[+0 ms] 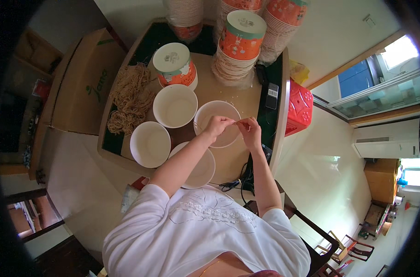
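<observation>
My left hand (217,127) and my right hand (250,131) meet over a white paper bucket (216,109), fingers pinched close together. Between the fingertips runs a thin tan string, mostly hidden by the fingers. Its ends are too fine to make out. Three more open white buckets stand around: one at the back left (175,105), one at the left (150,144), and one under my left forearm (201,168). A heap of tan strings (132,94) lies at the table's left side.
Orange-patterned buckets, an upside-down one (174,62) and a wrapped stack (240,44), stand at the back. A dark handset (272,96) lies by the table's right edge, near a red stool (300,107). Black cables (237,183) lie near my right forearm. A cardboard box (87,83) stands left.
</observation>
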### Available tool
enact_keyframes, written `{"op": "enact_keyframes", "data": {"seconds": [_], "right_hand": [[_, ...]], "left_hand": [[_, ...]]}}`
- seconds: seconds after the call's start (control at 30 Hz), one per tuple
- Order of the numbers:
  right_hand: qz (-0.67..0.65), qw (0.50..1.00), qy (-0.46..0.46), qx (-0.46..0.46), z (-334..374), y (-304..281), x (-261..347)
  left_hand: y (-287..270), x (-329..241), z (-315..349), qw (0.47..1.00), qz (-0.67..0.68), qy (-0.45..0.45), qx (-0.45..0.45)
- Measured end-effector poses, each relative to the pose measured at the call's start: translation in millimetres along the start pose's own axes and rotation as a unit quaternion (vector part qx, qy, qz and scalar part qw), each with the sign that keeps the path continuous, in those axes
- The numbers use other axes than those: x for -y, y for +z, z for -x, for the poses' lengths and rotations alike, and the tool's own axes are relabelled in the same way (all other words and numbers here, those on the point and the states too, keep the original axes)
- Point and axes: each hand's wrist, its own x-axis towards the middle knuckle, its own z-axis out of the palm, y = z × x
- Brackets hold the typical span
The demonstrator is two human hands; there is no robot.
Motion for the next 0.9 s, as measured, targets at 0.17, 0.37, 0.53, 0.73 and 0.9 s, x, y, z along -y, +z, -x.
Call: {"op": "enact_keyframes", "data": {"seconds": [0.17,0.37,0.53,0.73,0.9], "right_hand": [[-0.045,0.999,0.001,-0.015,1.1,3.0,-5.1],[-0.048,0.998,-0.015,-0.026,3.4,6.3,1.5],[-0.029,0.999,-0.022,-0.030,3.4,8.6,-3.2],[0.049,0.997,-0.048,-0.026,3.3,7.2,2.8],[0.066,0.996,-0.055,-0.026,1.7,9.6,6.0]], "left_hand": [[-2.8,-10.9,1.4,0.995,0.047,-0.082,0.033],[-13.7,1.5,-12.1,0.977,0.125,-0.144,0.099],[-8.9,3.8,-12.0,0.986,0.102,-0.123,0.043],[-5.6,-11.2,-2.9,0.994,0.074,-0.076,0.011],[-5.6,1.1,-7.7,0.998,0.041,-0.040,-0.025]]}}
